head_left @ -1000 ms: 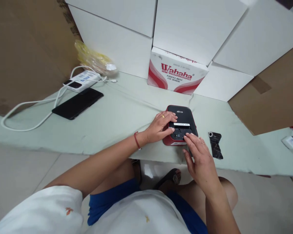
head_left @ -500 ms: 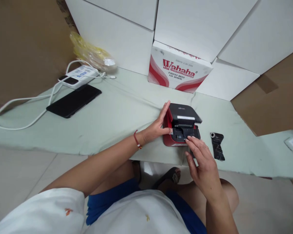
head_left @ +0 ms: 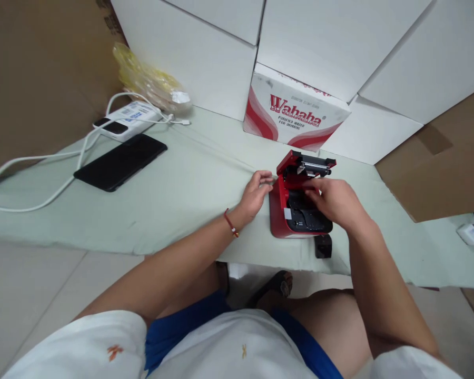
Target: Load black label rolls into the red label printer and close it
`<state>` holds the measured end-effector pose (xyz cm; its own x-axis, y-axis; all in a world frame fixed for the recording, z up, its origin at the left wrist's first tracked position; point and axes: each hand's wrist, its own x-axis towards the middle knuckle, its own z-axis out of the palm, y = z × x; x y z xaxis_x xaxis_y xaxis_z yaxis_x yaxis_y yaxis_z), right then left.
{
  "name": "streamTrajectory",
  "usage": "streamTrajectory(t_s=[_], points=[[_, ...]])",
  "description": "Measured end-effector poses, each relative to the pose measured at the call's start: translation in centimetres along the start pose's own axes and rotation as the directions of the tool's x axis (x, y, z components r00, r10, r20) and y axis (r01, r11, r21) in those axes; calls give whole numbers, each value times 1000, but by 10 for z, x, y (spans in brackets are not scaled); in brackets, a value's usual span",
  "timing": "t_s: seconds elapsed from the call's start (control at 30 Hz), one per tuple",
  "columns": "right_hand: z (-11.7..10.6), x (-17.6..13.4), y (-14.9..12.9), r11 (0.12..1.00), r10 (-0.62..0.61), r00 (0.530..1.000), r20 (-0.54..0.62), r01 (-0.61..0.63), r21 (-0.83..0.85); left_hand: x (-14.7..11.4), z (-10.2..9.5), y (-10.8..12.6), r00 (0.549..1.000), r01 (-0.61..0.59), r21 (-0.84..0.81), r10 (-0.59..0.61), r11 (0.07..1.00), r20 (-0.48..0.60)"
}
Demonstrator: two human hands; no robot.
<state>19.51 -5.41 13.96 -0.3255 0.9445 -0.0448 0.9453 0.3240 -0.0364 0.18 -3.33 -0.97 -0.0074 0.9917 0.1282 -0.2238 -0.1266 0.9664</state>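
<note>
A small red label printer (head_left: 277, 210) with a black inner deck stands near the table's front edge, its lid (head_left: 306, 162) raised. My left hand (head_left: 256, 193) is at its left side, fingers slightly bent and apart, holding nothing. My right hand (head_left: 334, 199) reaches into the red compartment below the lid from the right. Its thumb and finger show apart, with nothing visible between them; the other fingers are hidden. A small dark square piece (head_left: 323, 246) lies by the printer's front right corner.
A white and red Wahaha carton (head_left: 296, 113) stands behind the printer, against white boxes (head_left: 339, 42). At left lie a black phone (head_left: 120, 162), a white power strip (head_left: 136, 118) with cables and a plastic bag (head_left: 154, 84). Brown cardboard (head_left: 442, 163) stands at right.
The printer's lid has swung up from partly raised to fully raised. My right hand has moved from the front edge into the compartment. My left hand has come off the deck. The black strip is out of sight.
</note>
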Motion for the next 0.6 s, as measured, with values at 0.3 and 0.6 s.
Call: streamTrajectory(t_s=[0.3, 0.6], points=[[10, 21, -18, 981, 20, 984, 176, 14, -191, -2, -5, 8, 993, -50, 117, 62, 992, -105], [-80, -98, 67, 984, -10, 1000, 22, 6, 178, -3, -5, 15, 996, -28, 55, 33, 998, -86]])
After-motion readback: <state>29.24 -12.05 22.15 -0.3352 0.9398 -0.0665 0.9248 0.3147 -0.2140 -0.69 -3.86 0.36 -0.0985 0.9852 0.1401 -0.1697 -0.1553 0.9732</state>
